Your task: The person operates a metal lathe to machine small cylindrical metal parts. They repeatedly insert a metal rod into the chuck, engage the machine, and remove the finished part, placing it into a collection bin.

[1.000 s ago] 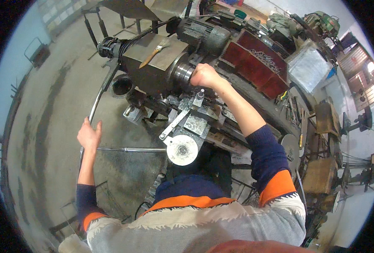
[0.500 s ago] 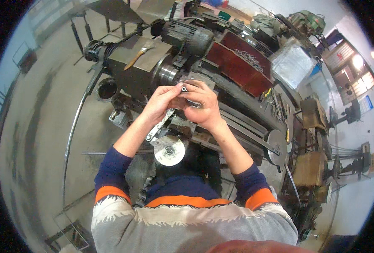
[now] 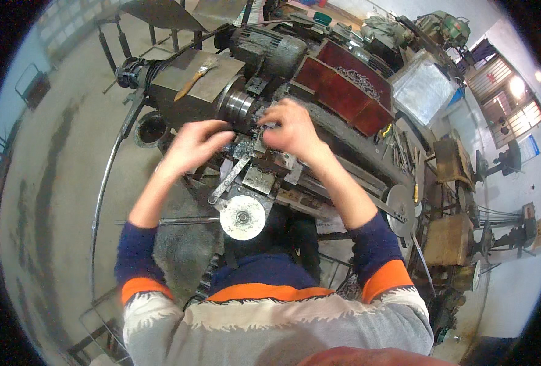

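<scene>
I am at a metal lathe. My right hand (image 3: 290, 128) is at the front of the shiny round chuck (image 3: 238, 107), its fingers curled inward at the chuck's face. Whatever lies in those fingers is too small and hidden to make out. Left of it, my left hand (image 3: 194, 145) hovers just below the chuck, fingers stretched out and thumb apart, with nothing visible in it. Beneath the hands is the tool carriage (image 3: 259, 180), with a flat metal wrench (image 3: 229, 182) lying across it. A pale round handwheel (image 3: 243, 218) sits at its near end.
A wooden-handled brush (image 3: 191, 84) lies on the headstock (image 3: 212, 68). Behind the bed stands a dark red tray (image 3: 325, 82) holding metal pieces. Hand tools (image 3: 397, 149) lie to the right, near another handwheel (image 3: 399, 203). A long metal rod (image 3: 103, 189) runs along the left side.
My hands have parted from holding a small round part with a hole. The left has moved left and down, the right stays near the chuck. The small part no longer shows.
</scene>
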A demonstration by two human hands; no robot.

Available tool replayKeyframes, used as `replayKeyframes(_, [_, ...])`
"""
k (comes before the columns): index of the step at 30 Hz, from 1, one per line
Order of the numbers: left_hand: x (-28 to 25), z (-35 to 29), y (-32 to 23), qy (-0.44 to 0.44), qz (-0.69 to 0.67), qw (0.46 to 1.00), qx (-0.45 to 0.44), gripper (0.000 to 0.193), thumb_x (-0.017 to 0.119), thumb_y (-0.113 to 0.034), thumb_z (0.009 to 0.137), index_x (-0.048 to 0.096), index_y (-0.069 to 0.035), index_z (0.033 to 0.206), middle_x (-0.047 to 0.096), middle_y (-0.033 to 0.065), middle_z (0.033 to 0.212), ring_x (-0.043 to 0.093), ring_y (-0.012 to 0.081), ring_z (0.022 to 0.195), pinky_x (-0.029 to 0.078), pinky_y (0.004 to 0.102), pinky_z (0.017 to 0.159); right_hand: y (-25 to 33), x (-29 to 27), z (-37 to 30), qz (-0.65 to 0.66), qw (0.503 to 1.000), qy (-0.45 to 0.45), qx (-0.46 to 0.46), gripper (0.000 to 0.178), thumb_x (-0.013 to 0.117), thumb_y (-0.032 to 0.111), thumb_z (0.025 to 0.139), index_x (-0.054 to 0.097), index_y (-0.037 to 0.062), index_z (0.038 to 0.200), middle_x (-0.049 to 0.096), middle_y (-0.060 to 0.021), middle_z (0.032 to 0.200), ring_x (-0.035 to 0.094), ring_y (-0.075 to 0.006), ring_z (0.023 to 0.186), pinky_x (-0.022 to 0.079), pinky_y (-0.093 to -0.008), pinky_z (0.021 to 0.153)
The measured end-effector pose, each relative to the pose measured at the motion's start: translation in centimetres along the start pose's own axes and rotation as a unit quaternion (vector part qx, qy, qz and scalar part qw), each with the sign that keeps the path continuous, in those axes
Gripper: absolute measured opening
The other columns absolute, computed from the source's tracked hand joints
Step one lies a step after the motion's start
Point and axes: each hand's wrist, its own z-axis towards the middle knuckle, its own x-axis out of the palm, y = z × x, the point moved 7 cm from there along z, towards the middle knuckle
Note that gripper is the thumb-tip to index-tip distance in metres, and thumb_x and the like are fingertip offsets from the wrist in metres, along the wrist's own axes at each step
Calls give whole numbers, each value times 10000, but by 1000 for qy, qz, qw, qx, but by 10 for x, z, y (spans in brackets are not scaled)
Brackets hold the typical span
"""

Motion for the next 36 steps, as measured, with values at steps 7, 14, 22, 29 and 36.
replayKeyframes(7, [-157, -112, 85, -187, 452, 859, -151, 317, 591, -289, 813, 593, -80, 1051, 602, 141, 696, 590, 319, 671, 452, 401, 602, -73, 69, 27, -3, 939, 225, 262, 322, 584, 254, 552, 703, 98, 807, 646, -152, 762, 628, -293, 747, 489, -346, 694])
replayKeyframes(14, [-167, -211, 158, -136, 371, 847, -355, 388, 619, -260, 768, 554, -9, 1056, 588, 178, 690, 584, 372, 720, 454, 446, 629, -75, 77, 27, 27, 948, 236, 211, 341, 591, 244, 545, 703, 78, 820, 652, -155, 789, 635, -279, 741, 488, -327, 719])
replayKeyframes(22, [-193, -189, 187, -125, 567, 761, -290, 288, 549, -108, 757, 566, -40, 1036, 612, 193, 783, 611, 346, 767, 491, 439, 668, -67, 76, 33, 8, 942, 248, 224, 340, 595, 222, 551, 693, 49, 827, 633, -188, 741, 627, -294, 709, 483, -356, 675])
replayKeyframes(29, [-340, -180, 298, -234, 553, 651, -465, 206, 515, -100, 756, 613, -14, 915, 631, 178, 929, 618, 319, 868, 497, 395, 713, -58, 77, 41, -25, 938, 273, 210, 331, 589, 202, 557, 694, 68, 841, 628, -190, 729, 619, -311, 686, 487, -360, 668])
replayKeyframes(36, [-302, -137, 261, -323, 451, 806, -208, 264, 525, -104, 764, 615, -15, 996, 638, 158, 941, 611, 311, 912, 479, 371, 776, -67, 37, 18, 6, 982, 114, 149, 315, 587, 160, 573, 670, 49, 855, 633, -137, 940, 568, -305, 914, 456, -358, 799])
